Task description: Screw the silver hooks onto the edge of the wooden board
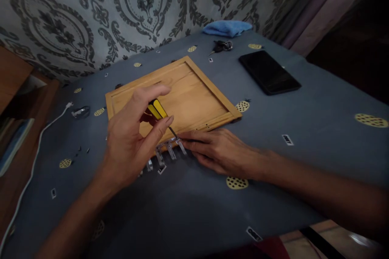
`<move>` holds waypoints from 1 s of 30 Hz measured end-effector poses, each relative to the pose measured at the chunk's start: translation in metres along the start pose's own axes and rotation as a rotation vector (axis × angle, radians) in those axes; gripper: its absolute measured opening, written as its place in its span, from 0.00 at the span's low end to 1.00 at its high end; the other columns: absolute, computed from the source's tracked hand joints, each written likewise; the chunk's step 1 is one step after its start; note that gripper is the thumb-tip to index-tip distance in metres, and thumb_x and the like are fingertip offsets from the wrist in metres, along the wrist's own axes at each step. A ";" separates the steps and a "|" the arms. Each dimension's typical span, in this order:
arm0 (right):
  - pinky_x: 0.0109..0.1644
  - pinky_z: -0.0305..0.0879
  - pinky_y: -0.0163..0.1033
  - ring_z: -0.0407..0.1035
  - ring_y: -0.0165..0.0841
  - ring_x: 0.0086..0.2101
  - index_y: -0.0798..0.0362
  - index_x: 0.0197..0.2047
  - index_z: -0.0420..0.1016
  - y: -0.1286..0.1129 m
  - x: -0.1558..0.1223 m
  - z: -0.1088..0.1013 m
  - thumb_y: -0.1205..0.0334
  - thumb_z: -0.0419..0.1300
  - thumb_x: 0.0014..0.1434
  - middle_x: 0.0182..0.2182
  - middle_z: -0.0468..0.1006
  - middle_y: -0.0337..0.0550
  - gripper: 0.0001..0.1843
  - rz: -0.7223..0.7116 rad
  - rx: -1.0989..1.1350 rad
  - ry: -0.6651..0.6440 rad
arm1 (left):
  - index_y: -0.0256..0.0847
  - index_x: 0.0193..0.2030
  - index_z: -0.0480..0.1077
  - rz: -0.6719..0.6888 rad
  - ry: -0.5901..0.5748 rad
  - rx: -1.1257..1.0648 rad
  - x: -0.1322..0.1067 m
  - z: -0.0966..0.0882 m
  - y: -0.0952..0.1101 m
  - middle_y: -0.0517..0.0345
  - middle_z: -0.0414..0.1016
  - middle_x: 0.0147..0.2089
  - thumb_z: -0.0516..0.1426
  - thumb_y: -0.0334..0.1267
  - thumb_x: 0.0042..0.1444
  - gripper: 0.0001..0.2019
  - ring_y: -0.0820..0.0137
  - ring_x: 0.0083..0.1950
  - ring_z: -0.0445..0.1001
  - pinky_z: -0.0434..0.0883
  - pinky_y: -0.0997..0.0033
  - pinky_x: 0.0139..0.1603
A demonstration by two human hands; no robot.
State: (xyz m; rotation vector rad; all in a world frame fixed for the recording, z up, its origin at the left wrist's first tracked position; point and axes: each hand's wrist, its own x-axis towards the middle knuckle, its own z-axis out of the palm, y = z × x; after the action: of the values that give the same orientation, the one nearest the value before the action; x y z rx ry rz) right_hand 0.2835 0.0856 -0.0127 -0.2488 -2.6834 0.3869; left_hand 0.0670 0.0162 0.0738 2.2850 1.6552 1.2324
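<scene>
My left hand (130,133) holds a yellow-and-black screwdriver (158,110) by its handle, with the thumb against it and the index finger raised off it. The shaft slants down so its tip meets the near edge of a framed wooden board (209,89), at the endmost of several shiny hooks (170,150). Beside that tip, the fingers of my right hand (217,149) are pressed together at the end hook (181,147). Small dark holes show in the frame just right of there. My left hand covers the board's near left part.
A black phone (269,73), keys (221,47) and a blue cloth (227,28) lie toward the back right of the patterned tablecloth (319,129). Small screw-like bits (79,150) and a white cable (38,151) are on the left, near a wooden shelf (42,101).
</scene>
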 end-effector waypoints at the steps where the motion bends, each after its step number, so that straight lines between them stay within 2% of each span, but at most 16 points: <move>1: 0.36 0.73 0.39 0.77 0.37 0.44 0.58 0.58 0.75 0.000 0.000 0.000 0.72 0.55 0.64 0.56 0.77 0.51 0.20 -0.003 0.001 0.003 | 0.49 0.60 0.66 0.008 -0.008 0.008 0.000 -0.001 0.000 0.59 0.73 0.57 0.62 0.32 0.62 0.21 0.71 0.47 0.77 0.78 0.72 0.43; 4: 0.37 0.74 0.40 0.78 0.37 0.44 0.59 0.56 0.76 0.000 0.001 -0.001 0.71 0.54 0.65 0.56 0.77 0.52 0.19 -0.007 0.013 0.006 | 0.49 0.61 0.65 0.008 -0.035 0.030 -0.001 -0.003 0.000 0.58 0.74 0.56 0.60 0.33 0.63 0.21 0.72 0.43 0.77 0.78 0.71 0.43; 9: 0.35 0.74 0.40 0.78 0.38 0.43 0.58 0.58 0.75 -0.002 0.002 -0.002 0.71 0.54 0.65 0.57 0.76 0.52 0.20 0.008 0.004 -0.025 | 0.49 0.60 0.65 0.024 -0.024 0.053 -0.001 0.000 0.000 0.57 0.75 0.56 0.61 0.34 0.63 0.20 0.69 0.46 0.77 0.79 0.69 0.41; 14: 0.33 0.72 0.39 0.78 0.35 0.38 0.58 0.57 0.76 -0.004 0.003 -0.003 0.71 0.54 0.64 0.58 0.77 0.51 0.19 0.020 -0.011 -0.009 | 0.48 0.60 0.66 0.024 -0.024 0.049 -0.001 0.000 0.002 0.57 0.75 0.57 0.60 0.34 0.63 0.19 0.70 0.45 0.78 0.79 0.70 0.43; 23: 0.37 0.73 0.39 0.78 0.35 0.40 0.56 0.58 0.76 -0.004 0.001 -0.003 0.72 0.56 0.63 0.58 0.76 0.51 0.20 0.034 -0.024 -0.036 | 0.47 0.61 0.66 0.024 -0.049 0.053 0.000 -0.002 0.003 0.56 0.75 0.57 0.59 0.33 0.64 0.19 0.71 0.42 0.78 0.78 0.68 0.45; 27: 0.35 0.73 0.39 0.77 0.35 0.39 0.57 0.58 0.75 -0.005 0.002 -0.003 0.71 0.56 0.64 0.58 0.75 0.52 0.20 0.036 -0.014 -0.052 | 0.47 0.63 0.65 0.044 -0.069 0.075 0.000 -0.002 0.003 0.55 0.74 0.59 0.58 0.33 0.65 0.20 0.69 0.46 0.79 0.78 0.67 0.50; 30: 0.33 0.72 0.40 0.77 0.36 0.40 0.58 0.58 0.75 -0.004 0.002 -0.005 0.71 0.55 0.65 0.58 0.75 0.52 0.19 0.016 -0.025 -0.041 | 0.46 0.61 0.66 0.034 -0.049 0.058 0.000 -0.001 0.002 0.55 0.74 0.58 0.58 0.34 0.65 0.18 0.68 0.49 0.77 0.78 0.70 0.47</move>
State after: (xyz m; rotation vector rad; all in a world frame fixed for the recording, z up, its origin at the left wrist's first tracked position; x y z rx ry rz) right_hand 0.2831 0.0830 -0.0066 -0.2733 -2.7293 0.3668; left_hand 0.0684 0.0153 0.0757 2.3657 1.6640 1.1394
